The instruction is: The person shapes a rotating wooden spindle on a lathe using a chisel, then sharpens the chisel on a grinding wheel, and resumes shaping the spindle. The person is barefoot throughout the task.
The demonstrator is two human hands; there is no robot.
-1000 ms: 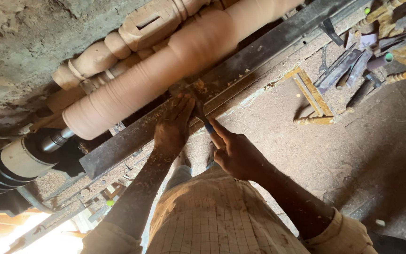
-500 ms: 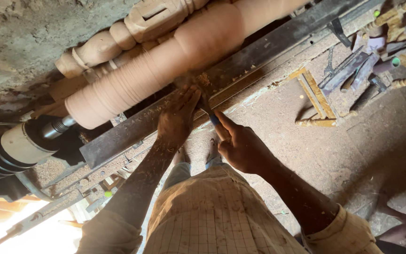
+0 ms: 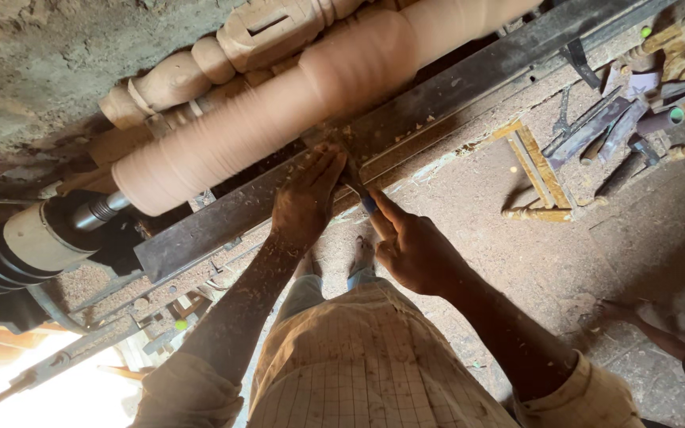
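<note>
long pale round wooden spindle (image 3: 295,103) mounted on the lathe, dark metal chisel (image 3: 356,184) laid across the grey steel tool rest (image 3: 438,103), left hand (image 3: 304,198) flat on the blade, right hand (image 3: 414,250) gripping the handle, carved wooden baluster (image 3: 223,55) behind, loose tools (image 3: 604,131) off right

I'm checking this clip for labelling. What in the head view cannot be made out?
- Cutting tip of the chisel: hidden under the left hand, where it meets the wooden workpiece.
- Chisel handle: mostly enclosed by the right hand.
- Workpiece surface: motion-blurred; its far end is cut off by the top edge.
- Loose tools on the floor: small and overlapping, kinds unclear.
- A foot at the right edge: cropped.
</note>
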